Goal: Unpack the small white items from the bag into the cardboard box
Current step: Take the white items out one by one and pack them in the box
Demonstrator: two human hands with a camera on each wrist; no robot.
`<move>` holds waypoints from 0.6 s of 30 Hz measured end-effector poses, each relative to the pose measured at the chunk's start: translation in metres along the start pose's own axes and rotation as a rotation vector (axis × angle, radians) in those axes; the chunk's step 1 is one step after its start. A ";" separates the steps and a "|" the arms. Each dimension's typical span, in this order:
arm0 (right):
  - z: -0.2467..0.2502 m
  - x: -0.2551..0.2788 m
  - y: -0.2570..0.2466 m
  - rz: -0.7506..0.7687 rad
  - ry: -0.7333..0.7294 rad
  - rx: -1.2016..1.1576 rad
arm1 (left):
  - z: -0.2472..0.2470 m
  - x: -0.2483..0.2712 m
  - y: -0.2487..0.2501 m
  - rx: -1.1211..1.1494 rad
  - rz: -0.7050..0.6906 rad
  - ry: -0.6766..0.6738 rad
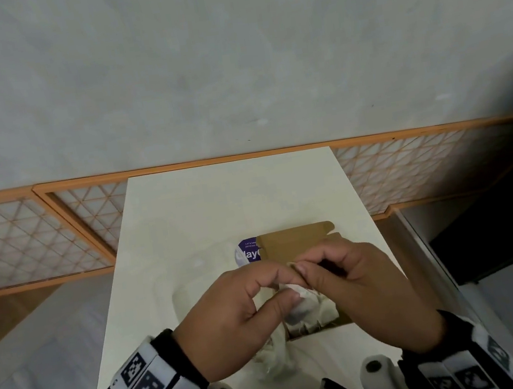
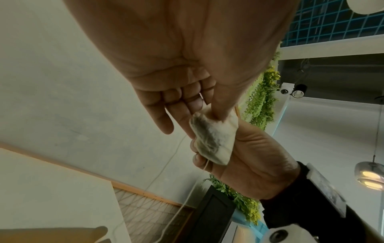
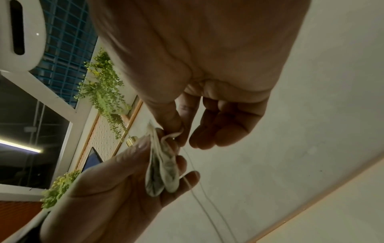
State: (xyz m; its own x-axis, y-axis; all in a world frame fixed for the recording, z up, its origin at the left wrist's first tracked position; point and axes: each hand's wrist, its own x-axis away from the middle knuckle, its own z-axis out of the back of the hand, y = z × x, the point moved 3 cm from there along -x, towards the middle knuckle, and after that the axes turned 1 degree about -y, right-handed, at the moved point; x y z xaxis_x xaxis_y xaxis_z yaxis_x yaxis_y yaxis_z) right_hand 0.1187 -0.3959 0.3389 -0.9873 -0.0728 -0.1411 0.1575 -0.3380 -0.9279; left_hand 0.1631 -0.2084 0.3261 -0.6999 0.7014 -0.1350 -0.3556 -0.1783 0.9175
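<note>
Both hands meet over the open cardboard box on the white table. Between them hangs a small white tea bag with dark contents and a thin string trailing down. My left hand pinches the tea bag between thumb and fingers. My right hand pinches its top end, where the string starts, with thumb and forefinger. More white items lie in the box below. A crumpled clear bag lies at the box's near left corner.
A purple-and-white labelled pack sits beyond the box's left side. The table is narrow, with floor on both sides. An orange lattice screen runs behind it. A dark cabinet stands to the right.
</note>
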 end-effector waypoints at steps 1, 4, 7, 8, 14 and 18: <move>0.000 -0.001 -0.001 0.015 0.014 -0.008 | 0.000 0.000 -0.001 0.051 0.005 0.028; 0.001 -0.002 -0.003 0.018 0.060 -0.040 | 0.000 -0.002 -0.008 0.203 -0.005 0.151; -0.001 -0.004 -0.003 -0.010 0.066 -0.065 | 0.000 -0.006 -0.016 0.283 0.011 0.239; -0.002 -0.004 -0.003 -0.009 0.061 -0.067 | 0.000 -0.007 -0.018 0.302 0.018 0.261; -0.007 -0.003 0.002 -0.101 -0.023 -0.196 | -0.004 -0.013 -0.027 0.383 0.063 0.369; -0.010 0.000 0.018 -0.157 -0.032 -0.139 | -0.009 -0.016 -0.029 0.379 0.097 0.351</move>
State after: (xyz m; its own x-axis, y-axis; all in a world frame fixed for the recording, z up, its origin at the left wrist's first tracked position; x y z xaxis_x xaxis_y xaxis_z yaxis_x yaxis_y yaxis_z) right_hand 0.1208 -0.3925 0.3185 -0.9980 -0.0601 0.0183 -0.0049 -0.2151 -0.9766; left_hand 0.1787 -0.2206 0.2985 -0.9069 0.4092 -0.1003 -0.0752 0.0770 0.9942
